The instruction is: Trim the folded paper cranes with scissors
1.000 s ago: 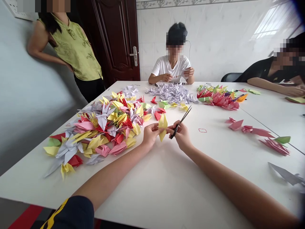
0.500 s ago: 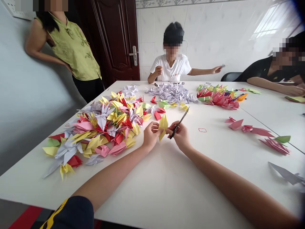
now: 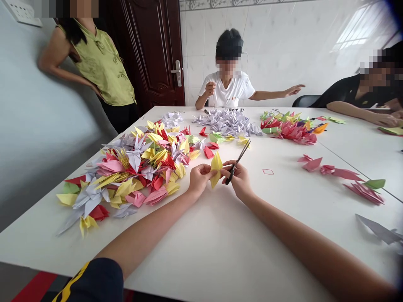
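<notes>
My left hand (image 3: pixel 199 178) pinches a yellow origami crane (image 3: pixel 215 168) upright at the middle of the white table (image 3: pixel 220 251). My right hand (image 3: pixel 239 178) grips a pair of slim black scissors (image 3: pixel 238 161), their blades pointing up and away from me and close beside the crane. My fingers hide the scissors' handles and part of the crane's lower end. Just left of my left hand lies a large heap of origami cranes (image 3: pixel 135 167) in yellow, pink, red and lilac.
A heap of white paper cranes (image 3: pixel 226 122) and a red-and-green heap (image 3: pixel 291 129) lie across the table. Pink and green paper pieces (image 3: pixel 362 188) lie to the right. A person in white (image 3: pixel 226 88) sits opposite, another in black (image 3: pixel 355 94) sits right, and one in green (image 3: pixel 97 71) stands left.
My hands have shifted only slightly, and the yellow crane stands a little more upright. The seated person opposite now has one arm stretched out to the side.
</notes>
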Action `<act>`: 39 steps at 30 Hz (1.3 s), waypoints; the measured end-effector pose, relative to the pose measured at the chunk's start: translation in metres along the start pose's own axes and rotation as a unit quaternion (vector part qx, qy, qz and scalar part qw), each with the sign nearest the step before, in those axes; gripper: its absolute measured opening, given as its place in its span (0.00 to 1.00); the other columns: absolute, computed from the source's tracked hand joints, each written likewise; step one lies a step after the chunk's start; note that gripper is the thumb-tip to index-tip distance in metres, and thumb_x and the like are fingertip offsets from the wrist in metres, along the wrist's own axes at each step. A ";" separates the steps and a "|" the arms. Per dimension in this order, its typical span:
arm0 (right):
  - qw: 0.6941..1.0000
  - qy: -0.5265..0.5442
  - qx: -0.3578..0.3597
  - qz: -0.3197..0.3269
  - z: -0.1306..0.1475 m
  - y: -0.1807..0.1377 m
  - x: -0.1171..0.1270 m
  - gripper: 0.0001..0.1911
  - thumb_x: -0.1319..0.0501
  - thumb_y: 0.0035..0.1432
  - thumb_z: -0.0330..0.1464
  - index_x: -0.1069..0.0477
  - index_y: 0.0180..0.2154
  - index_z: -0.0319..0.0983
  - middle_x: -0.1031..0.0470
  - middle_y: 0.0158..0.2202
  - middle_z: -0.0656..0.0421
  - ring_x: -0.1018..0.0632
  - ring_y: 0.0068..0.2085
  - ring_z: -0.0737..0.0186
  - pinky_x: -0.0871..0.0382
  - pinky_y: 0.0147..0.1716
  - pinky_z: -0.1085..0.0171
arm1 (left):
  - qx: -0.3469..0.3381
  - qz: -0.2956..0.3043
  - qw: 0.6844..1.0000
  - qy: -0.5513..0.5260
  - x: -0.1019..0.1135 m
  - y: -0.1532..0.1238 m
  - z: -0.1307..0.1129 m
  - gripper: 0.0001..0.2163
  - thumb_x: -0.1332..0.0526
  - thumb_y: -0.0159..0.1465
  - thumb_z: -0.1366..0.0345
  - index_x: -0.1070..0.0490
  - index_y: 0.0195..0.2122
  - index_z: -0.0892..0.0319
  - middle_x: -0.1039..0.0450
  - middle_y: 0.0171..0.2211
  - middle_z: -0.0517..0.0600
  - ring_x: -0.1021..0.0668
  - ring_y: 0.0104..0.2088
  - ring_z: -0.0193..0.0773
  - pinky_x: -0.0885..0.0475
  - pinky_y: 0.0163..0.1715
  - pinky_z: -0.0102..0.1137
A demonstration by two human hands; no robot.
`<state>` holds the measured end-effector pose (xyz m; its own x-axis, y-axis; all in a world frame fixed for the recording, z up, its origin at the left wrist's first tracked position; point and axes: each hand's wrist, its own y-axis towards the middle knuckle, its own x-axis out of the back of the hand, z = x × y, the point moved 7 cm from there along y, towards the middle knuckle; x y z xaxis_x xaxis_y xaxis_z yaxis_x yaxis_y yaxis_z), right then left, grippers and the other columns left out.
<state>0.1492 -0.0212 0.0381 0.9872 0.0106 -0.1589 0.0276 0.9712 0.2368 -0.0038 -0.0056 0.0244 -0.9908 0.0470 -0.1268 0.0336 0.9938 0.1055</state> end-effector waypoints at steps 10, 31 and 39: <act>0.995 0.075 -0.061 -0.021 -0.012 0.007 0.010 0.19 0.28 0.48 0.43 0.30 0.36 0.41 0.24 0.24 0.62 0.22 0.24 0.63 0.30 0.18 0.67 | 0.010 0.091 0.995 -0.035 -0.005 0.004 -0.005 0.20 0.27 0.50 0.51 0.20 0.35 0.63 0.19 0.34 0.54 0.19 0.34 0.42 0.23 0.41 0.39; 0.996 0.050 -0.071 -0.007 -0.020 0.010 0.014 0.17 0.28 0.43 0.33 0.29 0.36 0.41 0.26 0.22 0.66 0.27 0.21 0.66 0.30 0.22 0.65 | -0.081 0.173 0.976 0.103 -0.007 0.008 -0.007 0.17 0.26 0.50 0.60 0.20 0.40 0.60 0.26 0.49 0.56 0.19 0.35 0.35 0.23 0.37 0.29; 0.996 0.046 -0.073 0.029 -0.021 0.008 0.009 0.18 0.29 0.48 0.38 0.30 0.39 0.41 0.23 0.26 0.62 0.24 0.23 0.64 0.29 0.23 0.64 | -0.085 0.086 0.988 0.095 0.006 0.013 -0.008 0.16 0.25 0.47 0.55 0.20 0.31 0.62 0.21 0.33 0.53 0.19 0.34 0.40 0.23 0.38 0.33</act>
<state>0.1550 -0.0085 0.0185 0.9679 0.0829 -0.2374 -0.0586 0.9924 0.1078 -0.0102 0.0072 0.0331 -0.9797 0.1777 0.0931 0.1968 0.9411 0.2748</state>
